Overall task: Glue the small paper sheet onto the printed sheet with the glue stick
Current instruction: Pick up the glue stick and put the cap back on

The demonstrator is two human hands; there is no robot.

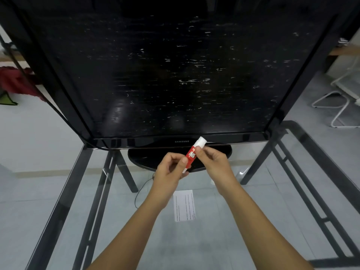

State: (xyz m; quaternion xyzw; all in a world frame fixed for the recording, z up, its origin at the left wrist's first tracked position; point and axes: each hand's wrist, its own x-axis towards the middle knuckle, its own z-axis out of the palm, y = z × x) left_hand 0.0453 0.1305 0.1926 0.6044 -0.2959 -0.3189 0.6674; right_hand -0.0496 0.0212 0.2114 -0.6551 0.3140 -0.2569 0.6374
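Gripping the tilted glue stick [191, 153], the left hand [171, 169] curls round its lower end and the right hand [213, 164] pinches its red middle, beyond the printed sheet [184, 205]

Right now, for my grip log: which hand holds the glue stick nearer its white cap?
The right hand, pinching the glue stick just below the cap; the left hand grips its bottom end.

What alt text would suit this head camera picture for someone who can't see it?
A person's left hand and right hand hold a red and white glue stick above a glass table. A printed sheet lies on it between the forearms; a dark television stands behind.
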